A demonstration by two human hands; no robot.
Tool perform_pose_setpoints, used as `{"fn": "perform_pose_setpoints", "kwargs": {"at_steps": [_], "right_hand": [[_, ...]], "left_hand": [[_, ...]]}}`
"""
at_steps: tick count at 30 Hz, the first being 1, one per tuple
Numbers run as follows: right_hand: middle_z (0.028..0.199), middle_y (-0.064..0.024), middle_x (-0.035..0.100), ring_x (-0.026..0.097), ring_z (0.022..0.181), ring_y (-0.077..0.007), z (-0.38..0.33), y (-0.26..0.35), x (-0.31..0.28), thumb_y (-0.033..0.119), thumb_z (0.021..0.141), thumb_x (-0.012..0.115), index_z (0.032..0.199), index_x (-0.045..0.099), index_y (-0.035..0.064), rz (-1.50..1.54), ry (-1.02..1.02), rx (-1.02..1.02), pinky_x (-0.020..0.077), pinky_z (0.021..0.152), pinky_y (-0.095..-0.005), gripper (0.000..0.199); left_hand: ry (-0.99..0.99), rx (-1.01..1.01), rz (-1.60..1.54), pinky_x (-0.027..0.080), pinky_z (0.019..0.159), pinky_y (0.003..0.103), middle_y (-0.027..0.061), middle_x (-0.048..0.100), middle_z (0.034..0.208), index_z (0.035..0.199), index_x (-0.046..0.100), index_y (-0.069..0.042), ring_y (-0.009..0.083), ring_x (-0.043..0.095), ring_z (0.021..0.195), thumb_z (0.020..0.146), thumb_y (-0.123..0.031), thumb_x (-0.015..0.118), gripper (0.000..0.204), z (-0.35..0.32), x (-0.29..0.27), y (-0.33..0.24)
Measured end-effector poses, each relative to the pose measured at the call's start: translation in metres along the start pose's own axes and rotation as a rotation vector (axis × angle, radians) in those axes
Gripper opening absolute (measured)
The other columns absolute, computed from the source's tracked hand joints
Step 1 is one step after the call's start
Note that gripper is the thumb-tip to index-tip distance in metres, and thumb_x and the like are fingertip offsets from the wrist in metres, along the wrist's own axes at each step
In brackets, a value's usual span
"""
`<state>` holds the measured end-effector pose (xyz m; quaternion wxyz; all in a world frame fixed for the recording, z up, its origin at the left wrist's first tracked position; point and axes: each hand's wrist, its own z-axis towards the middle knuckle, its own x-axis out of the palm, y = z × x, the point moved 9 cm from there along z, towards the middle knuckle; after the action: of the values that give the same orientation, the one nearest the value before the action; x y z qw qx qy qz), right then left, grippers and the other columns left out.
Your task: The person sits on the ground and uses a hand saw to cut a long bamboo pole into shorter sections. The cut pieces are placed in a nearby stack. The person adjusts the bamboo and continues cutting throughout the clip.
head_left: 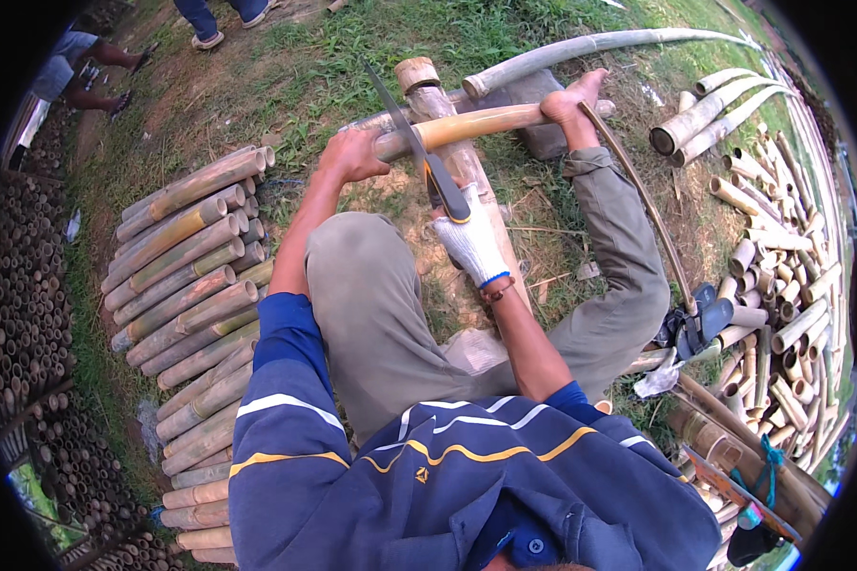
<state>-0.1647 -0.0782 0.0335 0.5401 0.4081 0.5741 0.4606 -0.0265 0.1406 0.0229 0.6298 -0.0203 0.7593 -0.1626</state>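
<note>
My bare left hand (355,156) is closed around the left end of a yellowish bamboo pole (486,124). The pole lies across an upright-looking bamboo support post (462,157). In my right hand (471,236), which wears a white knit glove, is the black and orange handle of a hand saw (447,188). Its long blade (390,103) points up and to the left, crossing the pole just right of my left hand. My bare foot (573,103) presses on the pole's right end. The contact line under the blade is too small to make out.
Cut bamboo lengths (186,314) are stacked at the left. More loose pieces (781,314) pile up at the right, near long poles (700,124). A thin curved stick (643,200) leans beside my leg. Other people's legs (90,71) show at the far left.
</note>
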Motion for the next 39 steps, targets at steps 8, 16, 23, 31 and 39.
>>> {"fn": "perform_pose_setpoints", "kwargs": {"at_steps": [8,16,23,31,39], "right_hand": [[0.125,-0.0152,0.06,0.061,0.115,-0.0239,-0.193,0.035,-0.088,-0.001,0.089,0.061,0.143,0.05,0.0005,-0.118,0.065,0.147,0.0458,0.108,-0.0349,0.056],[0.107,-0.0086,0.066,0.065,0.095,-0.0173,0.048,-0.015,0.016,0.003,0.091,0.069,0.137,0.053,0.0039,0.101,-0.016,-0.019,0.0542,0.085,-0.0325,0.049],[0.122,-0.0166,0.064,0.068,0.11,-0.0264,-0.119,-0.007,-0.046,0.001,0.088,0.063,0.143,0.051,0.0058,-0.015,0.046,0.167,0.0521,0.098,-0.0348,0.057],[0.12,-0.0134,0.062,0.063,0.104,-0.0206,-0.081,-0.017,-0.034,0.0,0.088,0.063,0.142,0.05,0.0055,-0.094,-0.021,-0.026,0.0512,0.096,-0.0331,0.057],[0.118,-0.0125,0.063,0.063,0.101,-0.0178,0.003,-0.008,0.006,0.003,0.088,0.07,0.139,0.05,0.0043,0.05,0.055,0.098,0.0537,0.09,-0.0341,0.054]], "left_hand": [[-0.004,-0.06,0.0,0.058,0.097,0.05,0.0216,0.079,0.106,0.115,0.075,-0.007,0.0396,0.075,0.102,0.067,-0.039,0.082,0.058,-0.008,0.0,0.006],[-0.014,-0.052,0.035,0.058,0.1,0.048,0.0234,0.078,0.11,0.123,0.075,-0.009,0.0398,0.075,0.106,0.068,-0.042,0.082,0.065,-0.002,-0.003,-0.01],[0.006,-0.073,0.029,0.058,0.1,0.049,0.0239,0.078,0.11,0.124,0.074,-0.008,0.0392,0.074,0.108,0.069,-0.042,0.081,0.065,-0.007,0.001,0.006],[0.006,-0.096,0.057,0.058,0.098,0.049,0.0241,0.078,0.107,0.127,0.072,-0.008,0.0404,0.075,0.104,0.07,-0.041,0.081,0.067,-0.008,0.002,-0.004],[-0.03,-0.028,0.029,0.059,0.096,0.049,0.0242,0.078,0.103,0.117,0.074,-0.005,0.0404,0.075,0.101,0.068,-0.039,0.081,0.06,-0.005,0.002,0.004]]}}
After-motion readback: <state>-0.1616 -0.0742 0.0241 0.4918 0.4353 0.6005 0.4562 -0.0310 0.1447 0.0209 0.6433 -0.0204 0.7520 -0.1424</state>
